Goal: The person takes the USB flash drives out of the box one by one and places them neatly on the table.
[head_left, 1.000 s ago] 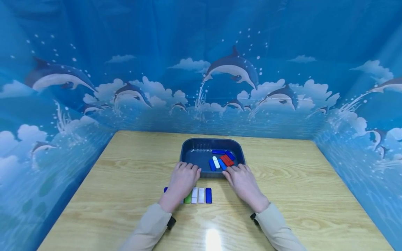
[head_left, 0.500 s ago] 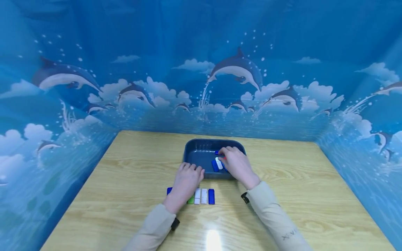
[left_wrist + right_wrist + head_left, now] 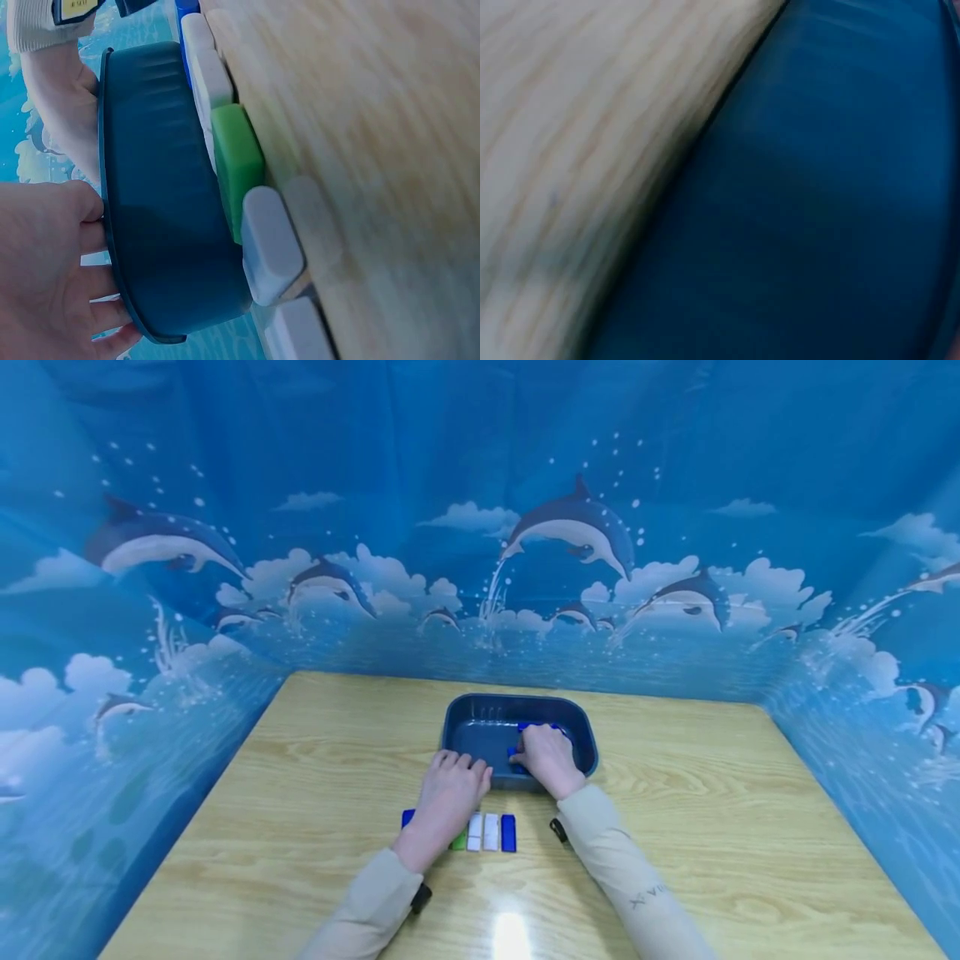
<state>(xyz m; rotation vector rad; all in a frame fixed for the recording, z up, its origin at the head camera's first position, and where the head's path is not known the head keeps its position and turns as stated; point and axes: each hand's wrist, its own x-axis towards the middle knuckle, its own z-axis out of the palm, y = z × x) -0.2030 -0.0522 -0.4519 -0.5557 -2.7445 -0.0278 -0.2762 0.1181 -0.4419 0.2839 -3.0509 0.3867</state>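
A dark blue tray (image 3: pixel 517 697) stands on the table. My left hand (image 3: pixel 448 789) holds its near rim, fingers curled over the edge. My right hand (image 3: pixel 550 758) reaches down inside the tray, fingers bent among small oblong blocks. A blue block (image 3: pixel 513 752) shows beside the thumb; the hand covers the blocks under it, so I cannot tell whether it grips one. Before the tray lies a row of similar blocks: a blue one (image 3: pixel 508 833), a white one (image 3: pixel 491 832), a seamed white one (image 3: pixel 475 832), a green one (image 3: pixel 238 154) and others partly behind the left forearm.
The wooden table (image 3: pixel 712 827) extends to both sides of the tray. A dolphin-printed blue curtain (image 3: pixel 480 527) encloses the back and sides. In the right wrist view, the tray's outer wall (image 3: pixel 795 195) fills most of the picture, blurred.
My right hand has left the tray's near rim, moved in over the blocks, then lowered and shifted slightly left. My left hand stays at the rim. The head view has shifted slightly.
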